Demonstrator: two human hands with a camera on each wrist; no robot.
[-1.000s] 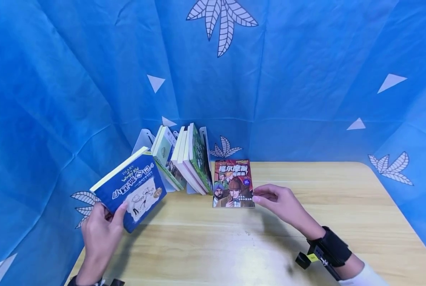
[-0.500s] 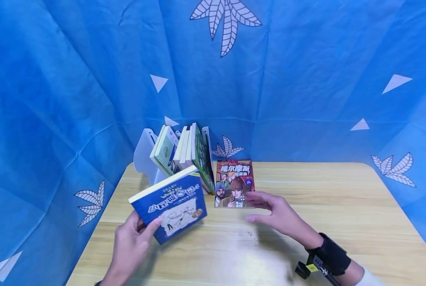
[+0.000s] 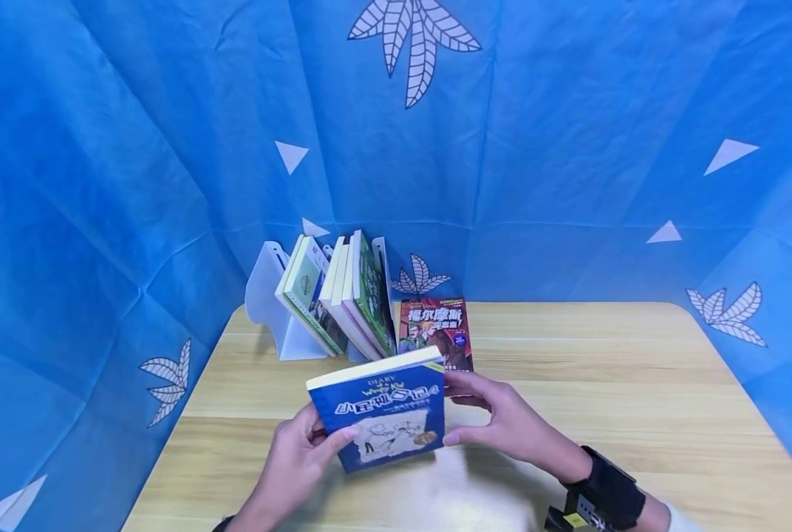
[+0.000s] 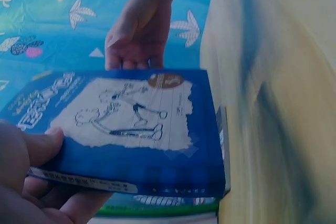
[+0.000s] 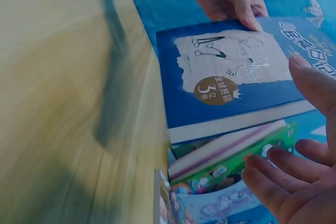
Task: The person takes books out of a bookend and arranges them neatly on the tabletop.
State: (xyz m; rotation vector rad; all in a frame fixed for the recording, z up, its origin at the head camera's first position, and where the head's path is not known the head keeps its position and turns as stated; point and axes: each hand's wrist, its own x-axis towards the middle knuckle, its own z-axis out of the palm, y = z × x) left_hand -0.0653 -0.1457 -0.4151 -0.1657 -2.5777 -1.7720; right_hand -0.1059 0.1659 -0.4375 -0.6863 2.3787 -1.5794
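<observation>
My left hand (image 3: 296, 458) gripped the blue book (image 3: 383, 417) at its lower left corner, thumb on the cover and fingers curled beneath, holding it tilted in the air just above the table (image 3: 635, 414). My right hand (image 3: 502, 421) was at the book's right edge with its fingers loosely spread; from the wrist view the fingertips (image 5: 310, 85) sat right by the cover, but I could not tell whether they touched it, and they pinched nothing.

I judged this to be the handover step, the book carried in front of me and about to be taken or steadied by the second hand.

Behind the book lay the detective book (image 3: 439, 329) flat on the table, partly hidden. Further back stood the white book stand (image 3: 266, 295) with a leaning row of books (image 3: 343, 295).

The next move, as I read it, called for the right hand to get a firm hold on the free edge before the left let go.
</observation>
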